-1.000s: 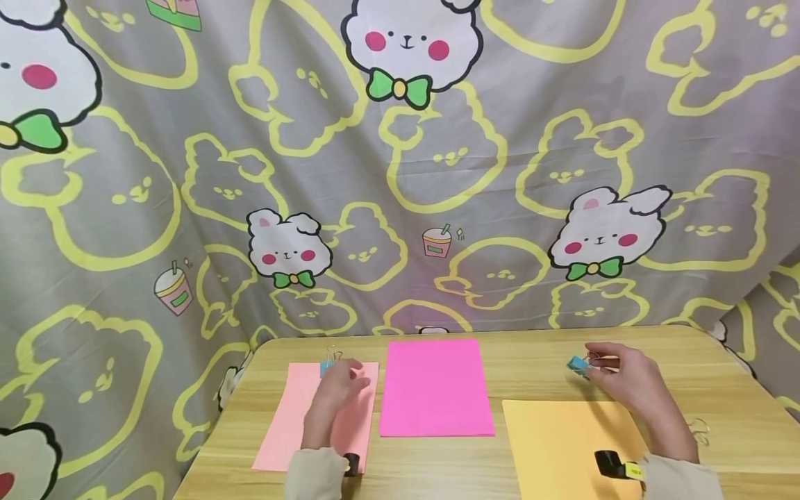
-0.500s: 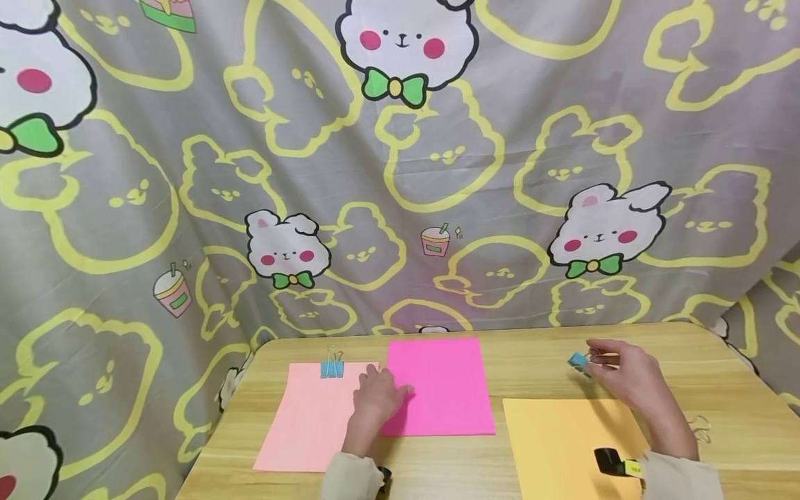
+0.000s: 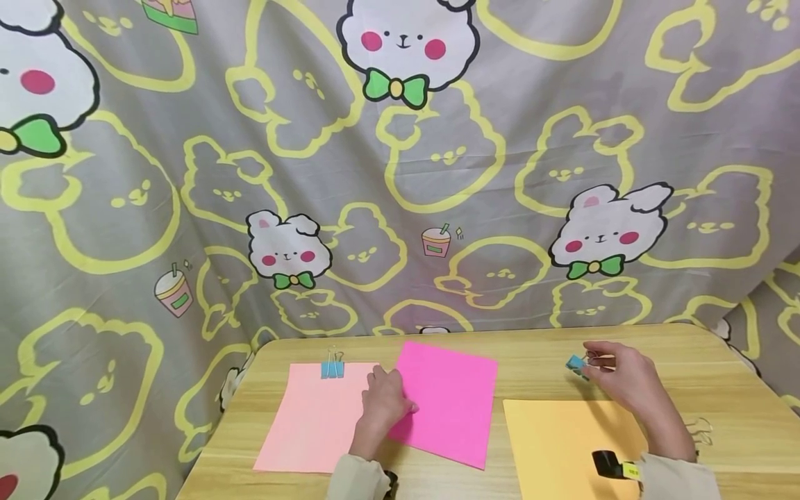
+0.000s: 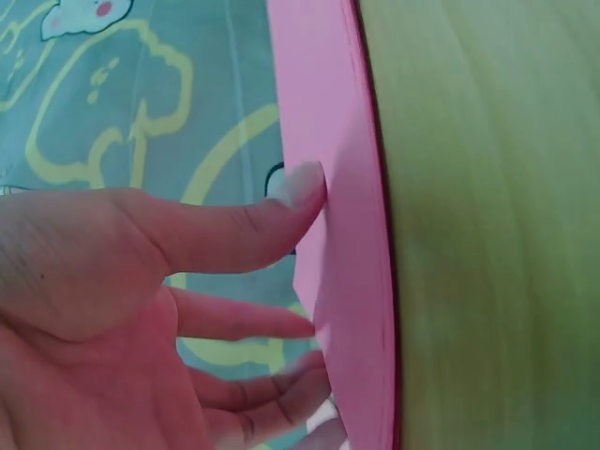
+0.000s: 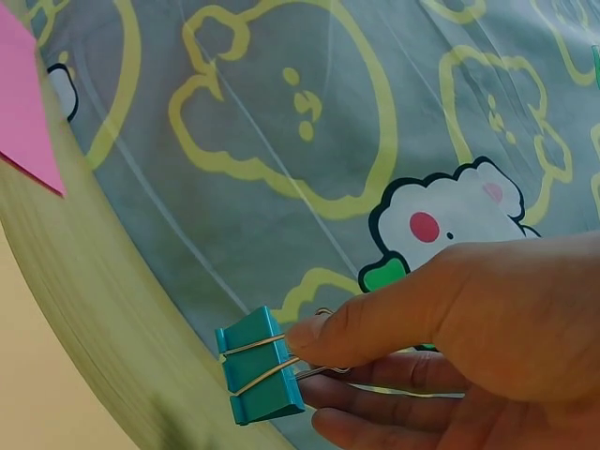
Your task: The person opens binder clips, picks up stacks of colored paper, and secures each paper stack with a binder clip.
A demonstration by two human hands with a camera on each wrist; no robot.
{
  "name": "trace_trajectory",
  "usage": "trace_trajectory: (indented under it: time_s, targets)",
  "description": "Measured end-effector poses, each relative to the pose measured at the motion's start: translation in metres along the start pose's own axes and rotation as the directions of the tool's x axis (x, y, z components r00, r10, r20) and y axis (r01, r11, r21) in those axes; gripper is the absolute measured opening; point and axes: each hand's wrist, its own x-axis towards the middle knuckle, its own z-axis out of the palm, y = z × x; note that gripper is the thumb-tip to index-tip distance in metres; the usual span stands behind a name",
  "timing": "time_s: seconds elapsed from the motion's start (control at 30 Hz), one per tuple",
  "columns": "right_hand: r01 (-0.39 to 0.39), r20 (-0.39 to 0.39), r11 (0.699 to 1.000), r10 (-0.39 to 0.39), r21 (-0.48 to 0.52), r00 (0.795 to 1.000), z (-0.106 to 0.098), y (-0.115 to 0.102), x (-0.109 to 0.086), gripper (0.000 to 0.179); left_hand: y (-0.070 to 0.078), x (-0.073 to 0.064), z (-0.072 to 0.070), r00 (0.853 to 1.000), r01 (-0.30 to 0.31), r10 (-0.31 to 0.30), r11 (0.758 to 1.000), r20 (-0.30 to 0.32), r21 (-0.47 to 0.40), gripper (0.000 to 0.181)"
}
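Observation:
The left hand (image 3: pixel 382 403) is at the left edge of a stack of bright pink paper (image 3: pixel 446 406), pinching it with the thumb on top and the fingers along the edge. The stack lies turned at an angle on the table. In the left wrist view its layered edge (image 4: pixel 380 234) shows beside the wood. The right hand (image 3: pixel 625 371) holds a teal binder clip (image 5: pixel 258 366) above the table by its wire handles, between thumb and fingers. Another blue binder clip (image 3: pixel 332 369) sits on the top edge of the light pink paper (image 3: pixel 306 423) at the left.
Yellow-orange paper (image 3: pixel 556 444) lies at the front right, partly under the right forearm. Wire handles (image 3: pixel 701 430) of another clip show beside that forearm. The wooden table (image 3: pixel 531 361) backs onto a grey cartoon-print curtain (image 3: pixel 400 173).
The left hand has moved right, off the clip on the light pink paper, to the bright pink stack. That stack has turned clockwise. The right hand stays almost still with its clip.

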Motion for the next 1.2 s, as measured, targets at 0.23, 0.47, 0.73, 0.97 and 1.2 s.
trace_trajectory:
  time_s: [0.23, 0.47, 0.73, 0.97, 1.2]
  targets:
    - [-0.011, 0.011, 1.000, 0.011, 0.007, 1.000, 0.001, -0.004, 0.000, 0.043, 0.014, -0.003, 0.006, 0.995, 0.102, -0.097, 0.976, -0.037, 0.192, 0.063]
    - [-0.008, 0.029, 1.000, 0.007, 0.010, 1.000, 0.003, -0.007, 0.000, 0.043, 0.011, -0.001, 0.006, 0.990, 0.139, -0.140, 0.980, -0.001, 0.145, 0.066]
    - [0.000, 0.054, 1.000, -0.001, 0.022, 0.999, 0.005, -0.010, -0.001, 0.042, 0.015, -0.003, 0.004, 0.994, 0.111, -0.110, 0.993, -0.019, 0.035, 0.068]
    - [-0.002, 0.065, 1.000, 0.000, 0.024, 0.998, 0.004, -0.010, -0.002, 0.042, 0.016, -0.001, 0.008, 0.997, 0.039, -0.041, 0.999, -0.067, -0.025, 0.075]
    - [0.006, 0.065, 1.000, -0.008, 0.019, 0.998, 0.005, -0.010, 0.000, 0.042, 0.003, 0.006, 0.012, 0.996, -0.069, 0.061, 0.991, -0.069, -0.117, 0.050]
